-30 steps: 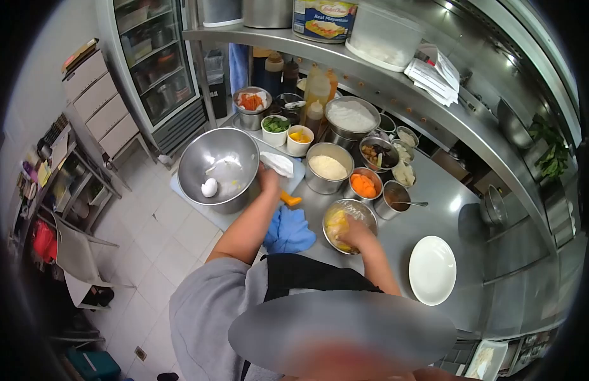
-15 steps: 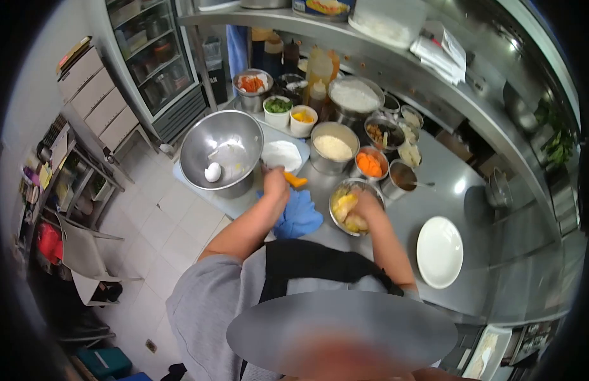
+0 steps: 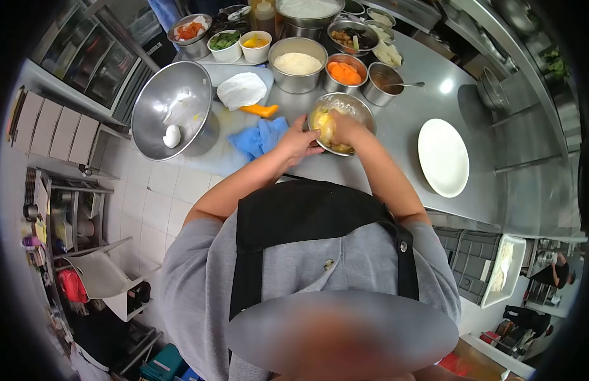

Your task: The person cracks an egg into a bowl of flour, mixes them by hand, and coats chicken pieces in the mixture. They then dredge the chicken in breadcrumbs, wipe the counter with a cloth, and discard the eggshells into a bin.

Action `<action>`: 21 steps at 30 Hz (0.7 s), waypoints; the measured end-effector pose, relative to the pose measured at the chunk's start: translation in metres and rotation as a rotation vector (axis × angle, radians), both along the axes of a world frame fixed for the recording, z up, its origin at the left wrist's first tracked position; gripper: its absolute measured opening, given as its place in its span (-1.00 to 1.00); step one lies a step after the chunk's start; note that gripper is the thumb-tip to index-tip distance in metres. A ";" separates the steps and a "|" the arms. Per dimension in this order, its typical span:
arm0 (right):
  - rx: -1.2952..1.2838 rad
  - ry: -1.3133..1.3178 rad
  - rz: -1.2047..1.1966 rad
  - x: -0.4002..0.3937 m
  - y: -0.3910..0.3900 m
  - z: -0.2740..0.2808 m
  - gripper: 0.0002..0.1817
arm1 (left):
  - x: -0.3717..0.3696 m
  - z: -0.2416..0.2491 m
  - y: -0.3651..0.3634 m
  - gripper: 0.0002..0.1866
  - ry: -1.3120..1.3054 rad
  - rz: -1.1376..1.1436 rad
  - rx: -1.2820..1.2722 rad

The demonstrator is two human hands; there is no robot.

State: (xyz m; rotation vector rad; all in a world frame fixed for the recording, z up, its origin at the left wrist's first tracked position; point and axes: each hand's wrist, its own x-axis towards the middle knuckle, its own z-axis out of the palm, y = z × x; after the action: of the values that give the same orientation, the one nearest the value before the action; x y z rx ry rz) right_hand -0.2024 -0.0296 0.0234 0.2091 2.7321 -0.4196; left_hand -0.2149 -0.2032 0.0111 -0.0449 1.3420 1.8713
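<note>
Fingers (image 3: 313,135) of the left hand (image 3: 298,145), loosely bent, meet the left rim of the steel bowl (image 3: 365,115), grip unclear; the right hand (image 3: 348,130) slants down inside, its hold on the wet yellow food (image 3: 324,127) hidden. Right of the bowl sits an oval white plate (image 3: 443,157); left, crumpled blue cloth (image 3: 259,138); beyond, glossy orange slices (image 3: 344,73).

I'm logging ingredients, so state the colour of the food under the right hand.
The food is mostly yellow, seen best in the head view.
</note>
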 end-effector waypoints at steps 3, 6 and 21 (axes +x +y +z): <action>-0.141 0.066 0.012 -0.011 0.009 -0.004 -0.37 | -0.001 -0.010 0.007 -0.36 -0.011 -0.042 0.107; -0.148 0.238 0.075 -0.011 0.019 0.025 -0.54 | 0.001 -0.005 0.005 -0.37 0.001 0.002 0.125; -0.034 0.082 0.034 -0.021 -0.034 -0.003 -0.37 | -0.014 -0.015 -0.015 -0.40 -0.032 0.061 0.199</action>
State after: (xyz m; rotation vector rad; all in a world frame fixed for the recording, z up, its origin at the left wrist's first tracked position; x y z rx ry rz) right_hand -0.2234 -0.0634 0.0203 0.1390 2.8019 -0.4746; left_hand -0.2293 -0.2184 -0.0034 -0.0137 1.1384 2.0389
